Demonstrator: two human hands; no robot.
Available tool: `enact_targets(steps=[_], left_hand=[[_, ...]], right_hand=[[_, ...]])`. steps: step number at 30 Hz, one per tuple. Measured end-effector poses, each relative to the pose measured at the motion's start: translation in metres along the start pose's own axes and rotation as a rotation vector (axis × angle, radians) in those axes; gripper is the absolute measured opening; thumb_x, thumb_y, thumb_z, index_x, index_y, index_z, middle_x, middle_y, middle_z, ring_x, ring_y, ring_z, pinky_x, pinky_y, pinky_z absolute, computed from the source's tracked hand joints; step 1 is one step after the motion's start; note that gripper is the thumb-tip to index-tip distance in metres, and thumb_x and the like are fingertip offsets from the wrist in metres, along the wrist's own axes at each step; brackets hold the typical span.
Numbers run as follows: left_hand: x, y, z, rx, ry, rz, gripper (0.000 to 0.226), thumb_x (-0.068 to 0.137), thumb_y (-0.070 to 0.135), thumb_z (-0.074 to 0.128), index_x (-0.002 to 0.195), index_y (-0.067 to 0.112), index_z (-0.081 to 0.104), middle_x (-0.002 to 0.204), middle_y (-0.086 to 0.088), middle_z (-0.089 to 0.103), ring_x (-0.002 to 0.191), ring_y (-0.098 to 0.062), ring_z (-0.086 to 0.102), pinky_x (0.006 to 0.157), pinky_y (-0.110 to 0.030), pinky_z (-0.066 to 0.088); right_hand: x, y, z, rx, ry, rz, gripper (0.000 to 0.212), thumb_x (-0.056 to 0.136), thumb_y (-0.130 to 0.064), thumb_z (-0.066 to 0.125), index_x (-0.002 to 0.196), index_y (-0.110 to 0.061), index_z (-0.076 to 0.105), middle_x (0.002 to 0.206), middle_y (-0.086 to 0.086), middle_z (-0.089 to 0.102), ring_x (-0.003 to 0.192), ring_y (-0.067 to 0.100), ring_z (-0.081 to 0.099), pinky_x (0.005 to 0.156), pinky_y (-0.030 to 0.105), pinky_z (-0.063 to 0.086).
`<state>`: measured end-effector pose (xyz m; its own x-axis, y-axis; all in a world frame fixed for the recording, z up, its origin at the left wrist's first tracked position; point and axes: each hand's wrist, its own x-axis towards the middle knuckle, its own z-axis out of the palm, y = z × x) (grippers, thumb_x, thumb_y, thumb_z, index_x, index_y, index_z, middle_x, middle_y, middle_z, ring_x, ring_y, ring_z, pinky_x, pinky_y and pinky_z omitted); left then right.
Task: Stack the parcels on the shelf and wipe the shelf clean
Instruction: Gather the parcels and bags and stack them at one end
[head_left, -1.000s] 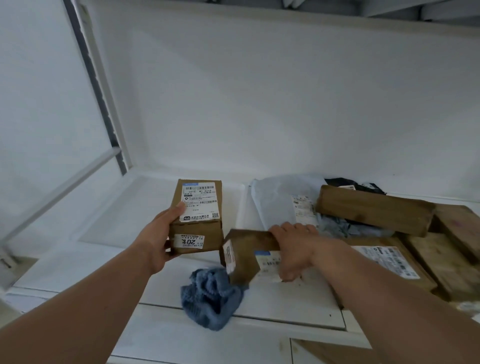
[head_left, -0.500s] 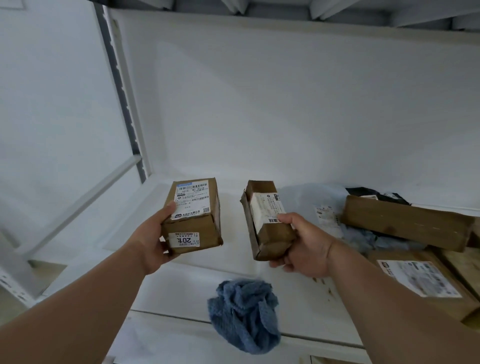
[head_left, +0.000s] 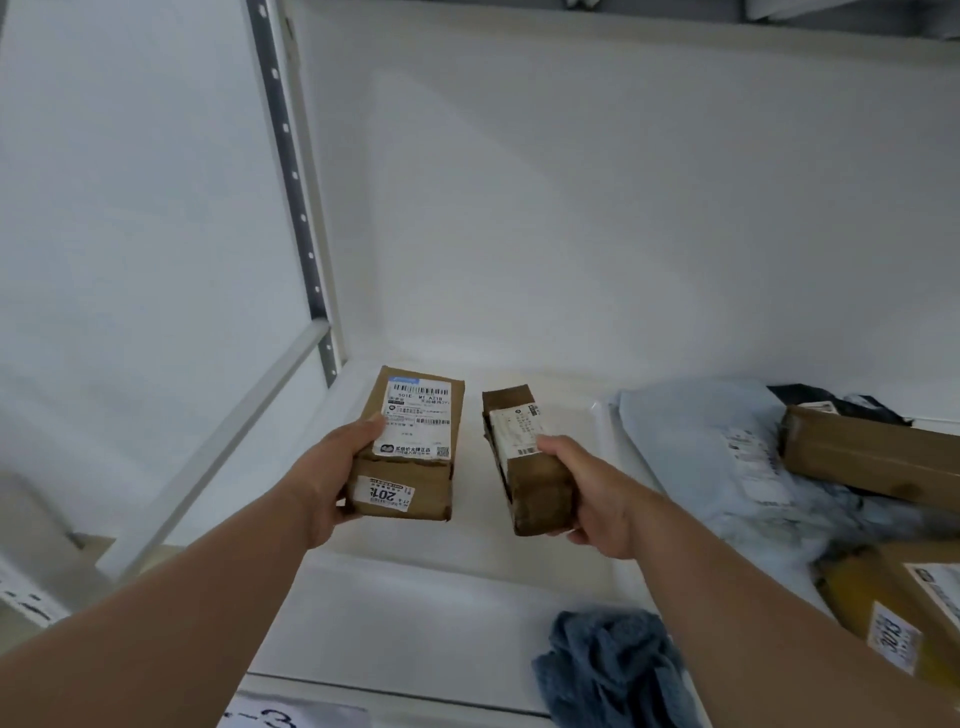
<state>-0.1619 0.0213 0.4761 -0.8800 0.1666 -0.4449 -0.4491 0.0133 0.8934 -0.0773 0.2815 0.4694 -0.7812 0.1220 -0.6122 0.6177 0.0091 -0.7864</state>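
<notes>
While held aloft, both brown parcels (head_left: 410, 447) bear labels.

Four cardboard parcels showed: one (head_left: 415, 441), another (head_left: 530, 462), a third (head_left: 872, 452), a fourth (head_left: 904, 603); one grey mailer bag (head_left: 696, 431); one blue cloth (head_left: 613, 670).

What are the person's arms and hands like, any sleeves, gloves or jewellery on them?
Both forearms are bare right up to the frame edge, with no sleeves showing. The left hand and right hand wear no gloves, and no watch, bracelet or ring shows.
</notes>
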Motion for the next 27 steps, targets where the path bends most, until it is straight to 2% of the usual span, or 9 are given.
enact_targets(steps=[3, 5, 7, 9, 12, 15, 19, 22, 27], left_hand=[[0.011, 0.003, -0.012, 0.051, 0.018, 0.039, 0.037, 0.084, 0.046, 0.065, 0.117, 0.03, 0.06, 0.096, 0.001, 0.075, 0.079, -0.021, 0.071, 0.058, -0.03, 0.055], [0.018, 0.004, -0.021, 0.05, 0.031, 0.043, 0.043, 0.083, 0.044, 0.066, 0.123, 0.03, 0.057, 0.096, 0.001, 0.075, 0.077, -0.019, 0.072, 0.05, -0.027, 0.055], [0.025, 0.005, -0.028, 0.049, 0.047, 0.044, 0.051, 0.082, 0.044, 0.068, 0.129, 0.031, 0.053, 0.097, 0.002, 0.075, 0.075, -0.018, 0.072, 0.049, -0.026, 0.054], [0.032, 0.004, -0.033, 0.052, 0.058, 0.047, 0.057, 0.081, 0.044, 0.069, 0.133, 0.031, 0.049, 0.097, 0.002, 0.074, 0.077, -0.019, 0.072, 0.053, -0.027, 0.055], [0.042, 0.002, -0.037, 0.073, 0.06, 0.034, 0.061, 0.08, 0.045, 0.07, 0.135, 0.032, 0.047, 0.097, 0.001, 0.075, 0.079, -0.021, 0.073, 0.059, -0.031, 0.057], [0.048, 0.001, -0.038, 0.087, 0.051, 0.022, 0.059, 0.081, 0.044, 0.07, 0.134, 0.032, 0.047, 0.095, 0.001, 0.075, 0.079, -0.021, 0.073, 0.057, -0.03, 0.056], [0.056, 0.004, -0.04, 0.095, 0.042, 0.017, 0.059, 0.081, 0.043, 0.069, 0.135, 0.031, 0.047, 0.095, 0.001, 0.075, 0.077, -0.02, 0.073, 0.054, -0.029, 0.055], [0.06, 0.006, -0.043, 0.117, 0.03, 0.008, 0.057, 0.083, 0.042, 0.068, 0.135, 0.03, 0.047, 0.095, 0.001, 0.075, 0.077, -0.019, 0.073, 0.053, -0.027, 0.054], [0.065, 0.007, -0.046, 0.126, 0.011, 0.01, 0.033, 0.09, 0.036, 0.061, 0.122, 0.027, 0.059, 0.092, 0.0, 0.075, 0.078, -0.02, 0.071, 0.057, -0.029, 0.054]], right_hand=[[0.018, -0.004, 0.024, -0.132, 0.133, -0.044, 0.054, 0.084, -0.066, 0.05, 0.123, -0.03, 0.057, 0.101, 0.001, 0.07, 0.085, 0.016, 0.06, 0.073, 0.03, 0.042], [0.03, -0.005, 0.04, -0.218, 0.29, -0.107, 0.076, 0.073, -0.069, 0.053, 0.133, -0.025, 0.045, 0.118, 0.005, 0.062, 0.1, 0.021, 0.06, 0.088, 0.037, 0.049], [0.035, -0.005, 0.053, -0.515, 0.53, -0.151, 0.088, 0.069, -0.074, 0.055, 0.139, -0.025, 0.034, 0.127, 0.007, 0.05, 0.114, 0.029, 0.053, 0.098, 0.042, 0.043], [0.035, -0.005, 0.065, -0.811, 0.684, -0.204, 0.089, 0.072, -0.077, 0.054, 0.14, -0.026, 0.03, 0.128, 0.008, 0.045, 0.119, 0.031, 0.046, 0.097, 0.044, 0.037], [0.039, -0.003, 0.077, -0.916, 0.7, -0.189, 0.089, 0.071, -0.083, 0.05, 0.137, -0.025, 0.033, 0.126, 0.008, 0.043, 0.118, 0.03, 0.043, 0.094, 0.044, 0.037], [0.046, -0.003, 0.082, -0.963, 0.661, -0.114, 0.093, 0.07, -0.083, 0.05, 0.139, -0.024, 0.032, 0.128, 0.008, 0.04, 0.12, 0.031, 0.042, 0.095, 0.044, 0.037], [0.052, -0.004, 0.079, -1.038, 0.529, -0.032, 0.112, 0.063, -0.083, 0.06, 0.149, -0.025, 0.018, 0.14, 0.009, 0.031, 0.129, 0.033, 0.038, 0.102, 0.047, 0.034], [0.054, -0.005, 0.078, -1.122, 0.47, -0.017, 0.121, 0.06, -0.075, 0.07, 0.153, -0.025, 0.009, 0.139, 0.007, 0.03, 0.127, 0.03, 0.039, 0.101, 0.045, 0.035], [0.062, -0.01, 0.083, -0.952, 0.509, -0.041, 0.11, 0.067, -0.075, 0.063, 0.153, -0.025, 0.016, 0.138, 0.01, 0.033, 0.126, 0.032, 0.042, 0.103, 0.045, 0.035]])
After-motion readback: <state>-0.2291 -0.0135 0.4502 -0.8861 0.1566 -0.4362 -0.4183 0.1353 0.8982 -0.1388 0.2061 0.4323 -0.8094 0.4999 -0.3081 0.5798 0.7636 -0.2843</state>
